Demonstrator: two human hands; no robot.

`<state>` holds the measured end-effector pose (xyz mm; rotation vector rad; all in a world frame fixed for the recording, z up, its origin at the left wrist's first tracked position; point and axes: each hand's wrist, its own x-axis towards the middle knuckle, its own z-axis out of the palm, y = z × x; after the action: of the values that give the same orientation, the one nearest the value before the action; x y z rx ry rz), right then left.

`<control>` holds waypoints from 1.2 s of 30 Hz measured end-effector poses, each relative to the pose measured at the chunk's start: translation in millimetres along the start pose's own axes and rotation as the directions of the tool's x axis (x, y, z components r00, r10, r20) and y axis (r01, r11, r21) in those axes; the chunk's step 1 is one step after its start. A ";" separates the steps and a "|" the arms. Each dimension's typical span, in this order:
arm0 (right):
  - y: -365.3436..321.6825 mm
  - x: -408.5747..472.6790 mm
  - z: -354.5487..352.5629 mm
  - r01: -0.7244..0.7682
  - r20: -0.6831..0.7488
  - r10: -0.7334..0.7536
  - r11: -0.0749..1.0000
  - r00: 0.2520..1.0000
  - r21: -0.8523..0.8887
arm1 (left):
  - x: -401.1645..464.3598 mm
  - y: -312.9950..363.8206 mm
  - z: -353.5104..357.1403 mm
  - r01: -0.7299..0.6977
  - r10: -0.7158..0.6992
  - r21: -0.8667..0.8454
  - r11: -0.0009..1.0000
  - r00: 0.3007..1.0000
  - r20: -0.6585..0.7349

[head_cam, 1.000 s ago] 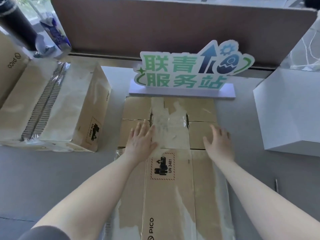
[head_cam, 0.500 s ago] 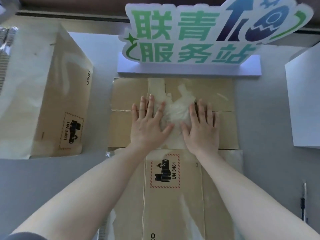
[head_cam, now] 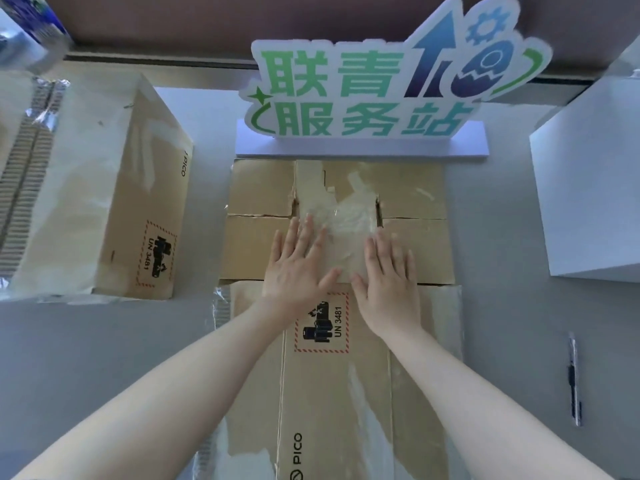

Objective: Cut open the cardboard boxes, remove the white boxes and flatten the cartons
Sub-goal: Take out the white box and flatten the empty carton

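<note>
A flattened brown carton [head_cam: 339, 393] lies on the grey table in front of me, its end flaps [head_cam: 256, 247] spread toward the sign and patched with torn clear tape. My left hand [head_cam: 298, 268] and my right hand [head_cam: 386, 278] lie side by side, palms down, fingers straight, pressing on the taped middle flap. A closed brown carton [head_cam: 114, 202] with a PICO mark stands at the left. At the right edge stands a white box [head_cam: 588, 202].
A green and blue lettered sign [head_cam: 377, 88] on a white base stands just beyond the flaps, before a brown partition. A pen-like cutter [head_cam: 573, 379] lies on the table at the right. More taped cardboard [head_cam: 20, 188] sits at the far left.
Both hands came together from the flap's sides to its middle, then slid a little back toward me. The view moved closer to the table.
</note>
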<state>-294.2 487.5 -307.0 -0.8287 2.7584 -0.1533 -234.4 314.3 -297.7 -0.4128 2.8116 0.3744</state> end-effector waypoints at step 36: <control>10.5 -161.7 42.5 0.036 0.067 -0.034 0.999 0.997 -0.025 | -187.1 -3.2 72.2 0.100 -0.100 0.084 0.991 0.995 -0.005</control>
<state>-158.0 584.7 -315.2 -0.8734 2.6901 -0.0941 -44.3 377.5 -308.6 -0.5321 2.7823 0.2332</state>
